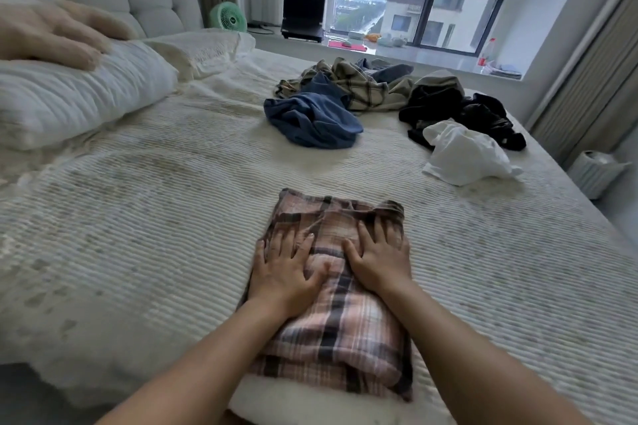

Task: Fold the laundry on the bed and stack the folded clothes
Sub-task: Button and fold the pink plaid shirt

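A: Pressing both hands, left hand (pixel 283 272) and right hand (pixel 379 260), fingers flat and spread, on the folded plaid shirt (pixel 340 317) near the bed (pixel 138 217) edge.

B: Advice?

A: I'd smooth outward, then square the corners.

Two forearms enter from the lower edge of the head view, both bare from the frame's edge to the wrist: no sleeve, cuff or fabric covers either one. The left hand (pixel 284 269) is bare: no glove, ring, bracelet or watch shows on its back, fingers or wrist. The right hand (pixel 379 260) is likewise bare, with no jewellery or strap visible on it or on its wrist. The fingernails on both hands are short; one nail on the left hand catches the light, and whether it carries polish cannot be told. No markings show on either forearm. The body above the forearms lies outside the frame.
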